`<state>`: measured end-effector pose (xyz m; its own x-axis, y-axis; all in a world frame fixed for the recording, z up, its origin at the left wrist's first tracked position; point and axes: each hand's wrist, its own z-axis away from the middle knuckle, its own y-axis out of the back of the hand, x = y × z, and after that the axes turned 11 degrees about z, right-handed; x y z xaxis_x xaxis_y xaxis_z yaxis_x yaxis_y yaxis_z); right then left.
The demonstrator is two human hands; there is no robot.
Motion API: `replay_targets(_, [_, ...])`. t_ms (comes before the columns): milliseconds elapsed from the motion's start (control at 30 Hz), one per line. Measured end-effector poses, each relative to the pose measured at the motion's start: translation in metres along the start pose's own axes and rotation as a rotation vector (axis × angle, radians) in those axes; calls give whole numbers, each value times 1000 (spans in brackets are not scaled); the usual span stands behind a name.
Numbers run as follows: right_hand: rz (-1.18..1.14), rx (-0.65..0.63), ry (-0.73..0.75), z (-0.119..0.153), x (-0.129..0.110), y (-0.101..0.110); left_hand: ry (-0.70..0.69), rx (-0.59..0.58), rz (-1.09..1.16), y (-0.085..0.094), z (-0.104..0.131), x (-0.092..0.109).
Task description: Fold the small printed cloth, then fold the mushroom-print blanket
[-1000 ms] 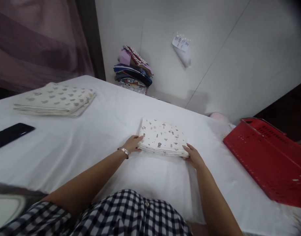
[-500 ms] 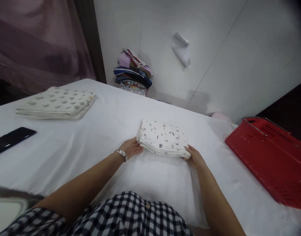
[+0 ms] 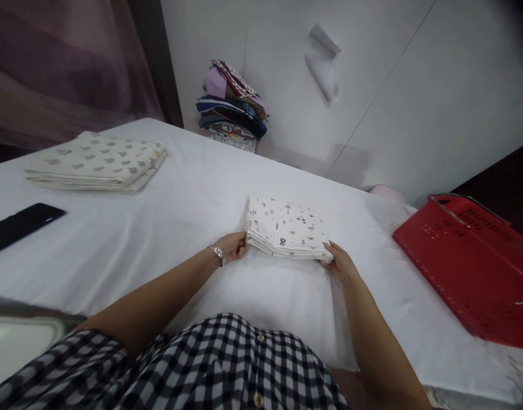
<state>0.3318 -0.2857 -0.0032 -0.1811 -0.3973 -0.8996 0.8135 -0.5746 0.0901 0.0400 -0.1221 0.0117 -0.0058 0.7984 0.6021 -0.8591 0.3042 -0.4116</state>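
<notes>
A folded white cloth with small dark and tan prints lies in layers on the white-covered table in front of me. At its near left corner, my left hand has its fingers closed on the edge. My right hand pinches the near right corner, thumb on top and fingers partly hidden under the layers. Farther left lies a second folded cloth, cream with grey-green leaf-like or pear-like shapes, apart from both hands.
A black phone rests on the table's left side. On the right stands a red plastic basket with a metal handle. Behind the table's far edge rises a stack of folded clothes against the white wall. A purplish curtain hangs at far left.
My left hand's fingers, earlier stretched out beside the cloth's left corner, are now closed on it. The right hand keeps its hold. The whole view has shifted slightly.
</notes>
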Motion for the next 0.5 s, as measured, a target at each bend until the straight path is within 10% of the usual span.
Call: replay_targets(500, [49,90,-24,1,5,0,-133,81,-121,4,16,-14])
